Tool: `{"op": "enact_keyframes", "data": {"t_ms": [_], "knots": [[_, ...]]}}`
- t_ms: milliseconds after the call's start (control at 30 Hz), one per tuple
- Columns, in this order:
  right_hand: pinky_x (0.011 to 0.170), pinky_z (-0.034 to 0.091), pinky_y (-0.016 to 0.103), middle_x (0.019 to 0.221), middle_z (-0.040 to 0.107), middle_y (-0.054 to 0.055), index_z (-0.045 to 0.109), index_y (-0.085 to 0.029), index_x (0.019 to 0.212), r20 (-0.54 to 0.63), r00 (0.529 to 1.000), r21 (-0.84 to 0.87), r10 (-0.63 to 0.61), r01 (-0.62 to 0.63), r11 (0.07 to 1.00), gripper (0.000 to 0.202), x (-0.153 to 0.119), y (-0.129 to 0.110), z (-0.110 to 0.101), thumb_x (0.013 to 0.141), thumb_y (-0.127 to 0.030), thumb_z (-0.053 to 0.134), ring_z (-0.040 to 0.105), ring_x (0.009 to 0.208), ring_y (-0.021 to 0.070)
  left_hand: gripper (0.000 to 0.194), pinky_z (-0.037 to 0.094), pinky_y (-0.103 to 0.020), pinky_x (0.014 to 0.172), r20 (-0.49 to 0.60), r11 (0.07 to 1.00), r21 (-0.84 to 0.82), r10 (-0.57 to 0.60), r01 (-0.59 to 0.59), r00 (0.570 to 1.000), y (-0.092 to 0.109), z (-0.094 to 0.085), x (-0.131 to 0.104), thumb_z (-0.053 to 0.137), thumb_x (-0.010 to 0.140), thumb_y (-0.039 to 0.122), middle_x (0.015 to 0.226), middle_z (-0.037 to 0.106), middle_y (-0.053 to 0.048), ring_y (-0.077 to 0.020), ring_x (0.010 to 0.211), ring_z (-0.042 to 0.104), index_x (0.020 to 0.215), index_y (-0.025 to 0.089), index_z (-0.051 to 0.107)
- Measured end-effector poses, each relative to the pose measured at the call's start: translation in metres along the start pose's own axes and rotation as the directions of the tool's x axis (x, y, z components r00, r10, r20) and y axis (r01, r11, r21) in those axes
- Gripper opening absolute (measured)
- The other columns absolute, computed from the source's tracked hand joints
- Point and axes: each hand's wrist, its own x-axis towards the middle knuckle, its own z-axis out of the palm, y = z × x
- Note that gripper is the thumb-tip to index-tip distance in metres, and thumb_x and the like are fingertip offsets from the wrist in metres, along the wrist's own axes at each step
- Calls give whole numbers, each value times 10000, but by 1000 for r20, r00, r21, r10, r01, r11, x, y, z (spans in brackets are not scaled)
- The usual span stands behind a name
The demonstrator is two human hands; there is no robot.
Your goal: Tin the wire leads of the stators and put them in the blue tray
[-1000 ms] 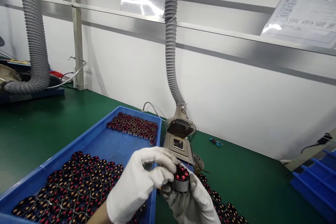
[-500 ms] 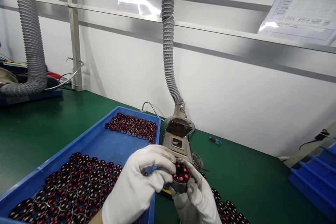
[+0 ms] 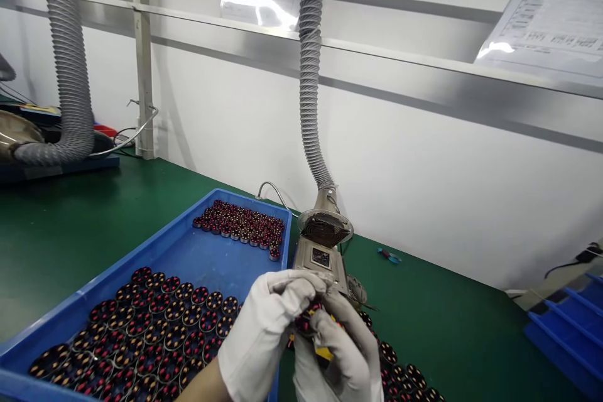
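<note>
In white gloves, my left hand (image 3: pixel 264 330) and my right hand (image 3: pixel 346 348) meet at the lower middle of the view. Between their fingertips is a small round motor stator (image 3: pixel 305 321), a dark ring with red inside, mostly covered by the fingers. Both hands are closed around it, the left from the left side and the right from the right and below. Something yellow (image 3: pixel 324 353) shows just under the right fingers; its shape is hidden. Directly behind the hands stands a metal solder pot (image 3: pixel 308 252) with a small square opening.
A blue tray (image 3: pixel 183 257) at left holds many similar stators in two groups. More stators (image 3: pixel 400 374) lie right of my hands. A fume hose (image 3: pixel 311 88) hangs down behind the pot. Small blue-handled cutters (image 3: pixel 389 255) and blue stacked bins (image 3: pixel 565 326) are at right.
Both hands have drawn closer together over the stator, and the right fingers now cover more of it. The stator has shifted slightly left and tilted. The whole view has shifted a little.
</note>
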Motion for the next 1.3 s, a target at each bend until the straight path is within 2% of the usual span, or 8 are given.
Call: {"op": "enact_keyframes", "data": {"t_ms": [133,300,533,667,833,1067,1167,1300], "knots": [[669,549,214,1066,547,25,575,-272,1006,-35,990,103,139,-134,986,407,4,-1,-2,686,-30,643,602,894,140,83,494,-227,776,-130,992,-69,100,-109,986,8,-4,0,759,631,264,712,711,2,-151,756,641,685,210,726],[753,515,218,1078,559,19,567,-258,996,-33,996,45,81,-79,996,359,5,-1,-3,708,-55,640,601,916,130,233,473,-201,561,-55,967,184,-171,178,984,21,-2,2,684,536,79,642,690,-5,-111,563,577,751,156,729],[717,525,243,1063,578,30,581,-262,978,-2,997,33,82,-82,996,338,1,-1,1,717,-54,633,614,892,146,142,511,-251,598,-292,996,31,88,-82,952,16,-3,-2,685,503,94,634,689,-15,-150,588,610,621,173,699],[701,536,258,1110,549,39,576,-277,1040,-3,998,54,66,-66,996,378,1,-1,0,726,-70,614,607,927,163,268,485,-191,559,-176,994,89,-48,64,983,26,-1,-4,707,515,117,574,657,17,-112,558,580,776,176,721],[751,524,277,1086,563,26,584,-288,1051,-19,999,35,39,-39,999,433,1,-2,2,711,-22,604,602,928,162,125,497,-171,637,-177,963,213,-129,166,976,23,2,0,701,583,141,701,718,-25,-120,673,627,704,160,723],[722,535,217,1105,547,18,582,-301,1072,41,996,106,84,-88,990,399,1,-2,0,741,-81,614,599,938,133,270,486,-259,750,-99,984,173,-19,36,995,20,-9,3,672,635,214,782,690,-28,-165,789,610,900,180,702],[726,542,272,1110,558,20,570,-325,1106,48,996,90,72,-76,993,462,-1,0,0,734,-55,608,611,938,166,94,473,-274,727,78,946,305,-136,106,988,24,-4,2,603,668,194,747,661,-38,-192,806,591,686,154,687],[757,532,324,1067,588,24,583,-318,1101,58,998,59,-1,-2,998,514,-4,2,2,696,-3,616,606,938,192,168,456,-256,789,112,925,377,7,-49,994,26,-3,2,511,661,101,692,643,-13,-180,836,584,553,176,614]]}}
